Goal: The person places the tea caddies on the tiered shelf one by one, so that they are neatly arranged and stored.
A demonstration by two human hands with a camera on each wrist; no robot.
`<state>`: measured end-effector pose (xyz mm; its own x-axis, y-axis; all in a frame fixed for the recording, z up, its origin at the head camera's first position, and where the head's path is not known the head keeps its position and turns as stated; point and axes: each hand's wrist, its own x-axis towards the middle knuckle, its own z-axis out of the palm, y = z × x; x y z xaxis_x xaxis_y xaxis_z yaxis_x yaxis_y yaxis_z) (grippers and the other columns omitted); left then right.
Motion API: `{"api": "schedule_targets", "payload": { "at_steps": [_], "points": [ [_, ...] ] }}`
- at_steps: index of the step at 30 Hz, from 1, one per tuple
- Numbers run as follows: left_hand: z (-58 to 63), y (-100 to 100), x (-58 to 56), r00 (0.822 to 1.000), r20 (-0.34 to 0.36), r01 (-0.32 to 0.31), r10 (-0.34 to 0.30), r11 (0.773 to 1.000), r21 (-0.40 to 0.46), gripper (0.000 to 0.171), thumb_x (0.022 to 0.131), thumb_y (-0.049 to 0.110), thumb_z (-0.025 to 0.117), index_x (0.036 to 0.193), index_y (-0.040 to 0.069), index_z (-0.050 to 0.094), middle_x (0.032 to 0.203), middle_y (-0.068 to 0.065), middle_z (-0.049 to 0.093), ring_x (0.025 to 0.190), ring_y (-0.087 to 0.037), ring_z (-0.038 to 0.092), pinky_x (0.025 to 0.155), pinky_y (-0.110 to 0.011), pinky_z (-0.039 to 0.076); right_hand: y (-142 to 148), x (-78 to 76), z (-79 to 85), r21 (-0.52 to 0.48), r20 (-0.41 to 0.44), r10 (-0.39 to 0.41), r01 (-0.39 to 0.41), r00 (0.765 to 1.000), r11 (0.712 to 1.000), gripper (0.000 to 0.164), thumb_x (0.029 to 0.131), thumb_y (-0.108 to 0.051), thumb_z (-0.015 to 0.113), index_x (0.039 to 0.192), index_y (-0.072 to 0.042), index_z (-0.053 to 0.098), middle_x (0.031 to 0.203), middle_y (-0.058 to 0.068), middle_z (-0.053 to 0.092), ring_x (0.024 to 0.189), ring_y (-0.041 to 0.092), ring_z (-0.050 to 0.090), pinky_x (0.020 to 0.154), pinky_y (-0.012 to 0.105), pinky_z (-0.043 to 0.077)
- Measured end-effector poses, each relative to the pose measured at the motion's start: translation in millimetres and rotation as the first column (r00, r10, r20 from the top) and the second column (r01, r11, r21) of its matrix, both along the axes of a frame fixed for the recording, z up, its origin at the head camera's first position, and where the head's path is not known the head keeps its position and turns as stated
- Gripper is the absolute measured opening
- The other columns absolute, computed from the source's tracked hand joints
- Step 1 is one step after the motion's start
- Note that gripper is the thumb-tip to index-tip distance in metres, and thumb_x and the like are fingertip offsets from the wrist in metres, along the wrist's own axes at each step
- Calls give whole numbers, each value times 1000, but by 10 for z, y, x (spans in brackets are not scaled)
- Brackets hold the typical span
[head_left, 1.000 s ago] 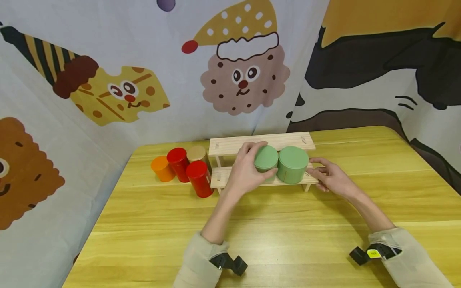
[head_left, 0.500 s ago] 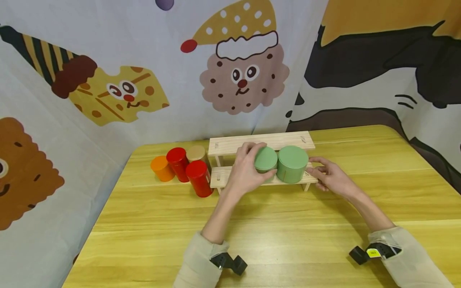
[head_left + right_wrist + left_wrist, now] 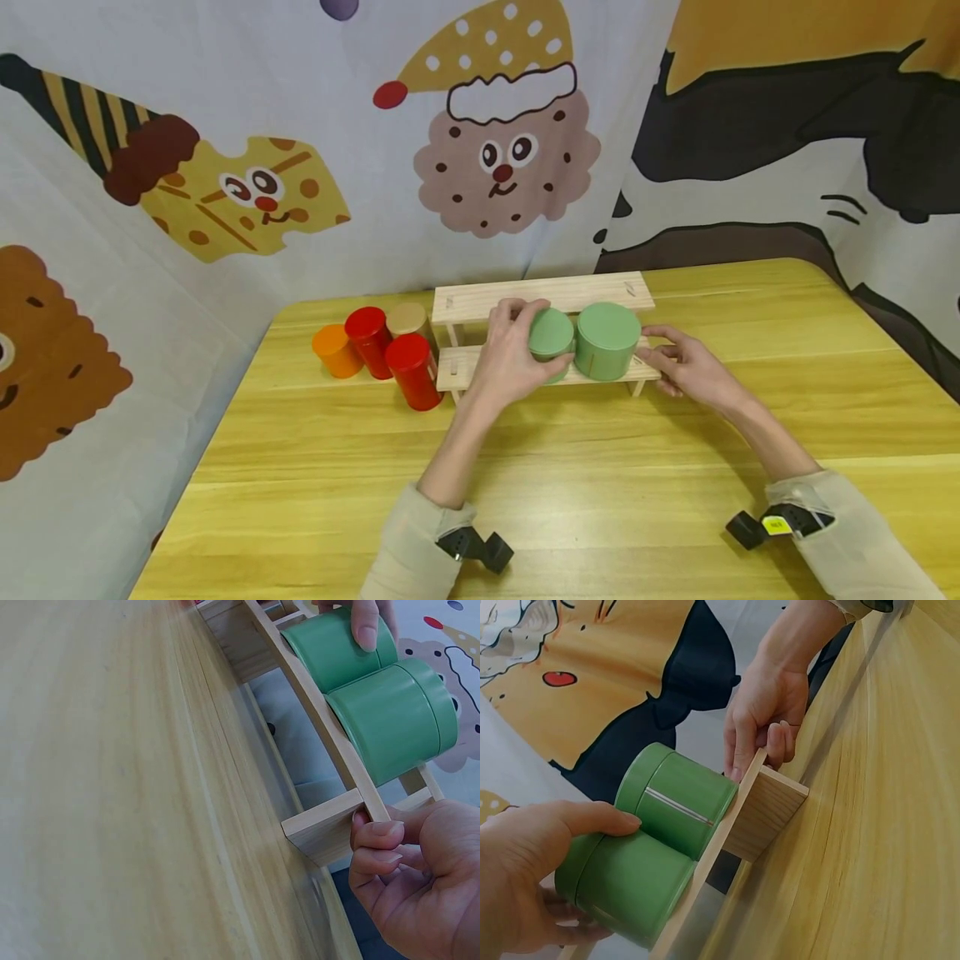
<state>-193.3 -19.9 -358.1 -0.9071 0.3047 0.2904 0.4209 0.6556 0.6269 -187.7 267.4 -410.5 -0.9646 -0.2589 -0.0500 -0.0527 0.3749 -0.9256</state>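
Observation:
Two round green tins stand side by side on the lower tier of a small two-step wooden rack (image 3: 487, 301). My left hand (image 3: 510, 354) grips the left tin (image 3: 551, 333) from its left side, fingers behind and thumb in front. The right tin (image 3: 607, 340) stands close beside it, untouched by a hand. At the rack's right end, my right hand (image 3: 690, 367) pinches the edge of the lower board (image 3: 337, 746) between thumb and curled fingers. In the left wrist view, both tin bases meet the board.
Left of the rack stand two red canisters (image 3: 414, 372), a tan-lidded canister (image 3: 408, 320) and a short orange canister (image 3: 337, 351). All of it is on a wood-grain table (image 3: 570, 500), with a cartoon-printed cloth (image 3: 360, 250) hanging behind.
The left tin has shifted slightly left and toward me along with my left hand. My right hand keeps its hold on the rack's end.

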Motion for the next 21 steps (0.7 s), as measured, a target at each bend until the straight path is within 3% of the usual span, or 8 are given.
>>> {"api": "schedule_targets", "payload": {
  "at_steps": [11,21],
  "points": [
    [9,17,22,999,8,-33,34,999,-23,76,78,33,88,143,15,53,139,-11,40,126,-26,39,94,-43,53,3,-6,-3,5,0,0,0,1000,1000,54,106,-22,56,146,6,34,73,8,53,52,11,46,47,27,42],
    [69,-10,47,999,-8,-43,42,996,-79,83,80,50,83,148,18,48,142,-10,40,126,-24,42,92,-43,54,2,-6,-5,6,-4,-1,1,1000,1000,53,106,-22,56,146,6,35,73,8,54,52,11,46,47,26,43]
  ]
}}
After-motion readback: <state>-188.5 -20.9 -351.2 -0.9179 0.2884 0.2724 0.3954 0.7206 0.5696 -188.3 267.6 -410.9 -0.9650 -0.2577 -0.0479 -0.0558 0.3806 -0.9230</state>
